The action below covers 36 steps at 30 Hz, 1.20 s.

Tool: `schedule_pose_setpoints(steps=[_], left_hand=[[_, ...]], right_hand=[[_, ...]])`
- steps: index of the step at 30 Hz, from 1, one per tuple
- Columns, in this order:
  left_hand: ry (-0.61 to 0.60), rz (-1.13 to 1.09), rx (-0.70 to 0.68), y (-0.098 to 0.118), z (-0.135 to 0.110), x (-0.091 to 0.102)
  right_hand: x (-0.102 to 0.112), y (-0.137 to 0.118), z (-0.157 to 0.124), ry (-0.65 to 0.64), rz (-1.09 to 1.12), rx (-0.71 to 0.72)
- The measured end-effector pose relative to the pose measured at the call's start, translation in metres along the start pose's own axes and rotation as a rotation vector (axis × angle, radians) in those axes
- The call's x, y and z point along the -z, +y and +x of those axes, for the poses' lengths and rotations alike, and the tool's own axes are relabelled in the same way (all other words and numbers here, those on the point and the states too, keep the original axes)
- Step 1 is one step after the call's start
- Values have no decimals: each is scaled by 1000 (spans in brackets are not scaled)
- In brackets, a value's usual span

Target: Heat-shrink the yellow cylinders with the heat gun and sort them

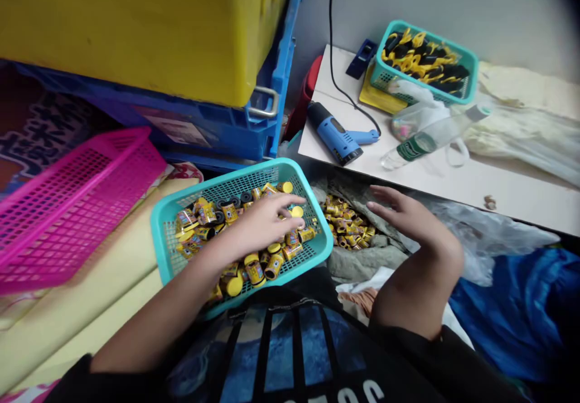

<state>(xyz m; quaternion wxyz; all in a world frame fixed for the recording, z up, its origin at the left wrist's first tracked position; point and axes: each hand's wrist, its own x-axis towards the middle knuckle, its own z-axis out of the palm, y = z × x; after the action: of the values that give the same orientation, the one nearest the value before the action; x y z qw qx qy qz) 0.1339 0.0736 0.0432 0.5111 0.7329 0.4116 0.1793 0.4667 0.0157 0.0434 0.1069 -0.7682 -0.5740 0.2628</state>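
My left hand (267, 222) is over a turquoise basket (159, 234) in front of me, its index finger and thumb apart. Just below its fingertips lies a round yellow cap (296, 211); whether the hand touches it I cannot tell. Small yellow printed containers (255, 270), some capped and some uncapped, fill much of the basket, with black rings (245, 197) among them. My right hand (403, 209) hangs in the air with its fingers stretched out, holding nothing. Left of it, an open grey sack (362, 263) holds many more uncapped yellow containers (347, 225).
A white table (408, 176) bears a blue heat gun (338, 134), a plastic bottle (421, 143) and another turquoise basket (378, 77) of black and yellow parts. Stacked blue (212, 125) and yellow crates (136, 28) rise at left, beside a pink basket (77, 209).
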Motion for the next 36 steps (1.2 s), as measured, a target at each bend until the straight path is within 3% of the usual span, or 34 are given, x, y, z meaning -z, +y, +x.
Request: schedule_pose_setpoints(steps=[3,5,8,10,14,17,20,23,25,27,32,36], left_hand=[[203,402,169,-32,-16,37],[219,685,212,-48,-24,51],[145,839,233,-63,-25,49],[140,869,259,-68,-22,41],[136,867,258,-72,-22,38],[139,792,205,-71,-34,46],[219,650,169,-65,-54,49],[307,78,193,-54,-73,43],[255,-335,232,-45,-81,37],[209,-543,237,-36,-86,33],[308,-692,118,-25,-87,27],[327,-635,103,-24,-89,26]], right_hand=[[-25,-39,13,-30,68,246],[-49,-79,24,-130,59,432],[-92,-133,44,-242,-65,653],[-117,-157,58,-290,-215,712],[-139,-167,76,-336,-270,708],[-133,-158,67,-330,-148,704],[-122,-151,43,-319,239,698],[-113,-152,19,-277,575,726],[-108,-153,9,-236,651,752],[-103,-154,3,-192,680,798],[-100,-152,-2,-143,721,875],[-104,-149,-8,-112,831,798]])
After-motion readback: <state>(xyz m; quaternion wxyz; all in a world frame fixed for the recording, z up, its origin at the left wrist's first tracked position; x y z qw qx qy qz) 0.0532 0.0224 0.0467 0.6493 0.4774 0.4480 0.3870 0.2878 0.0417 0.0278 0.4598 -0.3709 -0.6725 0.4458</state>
